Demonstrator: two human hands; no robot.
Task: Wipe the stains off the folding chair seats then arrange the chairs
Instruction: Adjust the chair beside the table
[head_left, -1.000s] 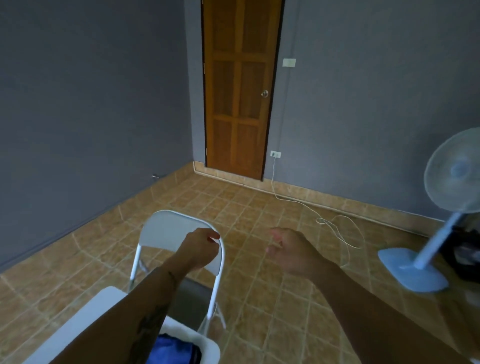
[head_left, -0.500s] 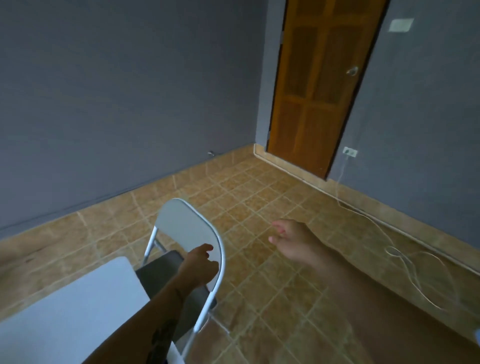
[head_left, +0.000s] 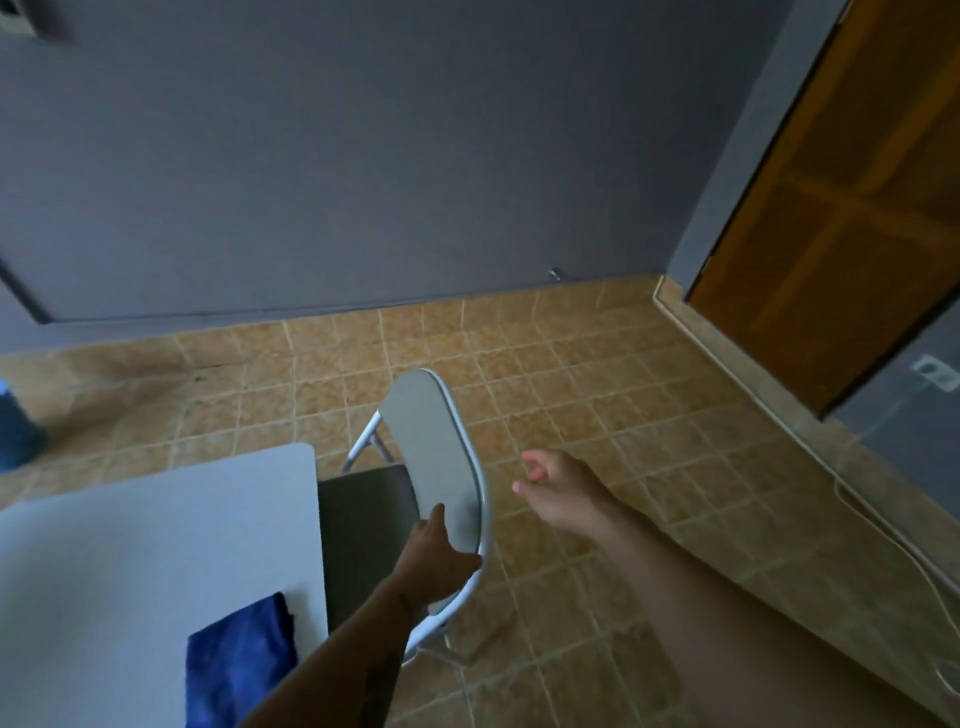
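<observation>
Fingers (head_left: 435, 525) of our left hand (head_left: 434, 558) wrap the backrest edge of the folding chair (head_left: 434, 467); right hand (head_left: 558, 491) hangs loose beside it, holding nothing. Chair stands on the tile floor (head_left: 597, 395), dark seat (head_left: 363, 519) tucked against the tabletop (head_left: 130, 545), blue cloth (head_left: 239, 660) on it. We judge the frame light, stiff and smooth, so grip the tube rim, not the panel.
</observation>
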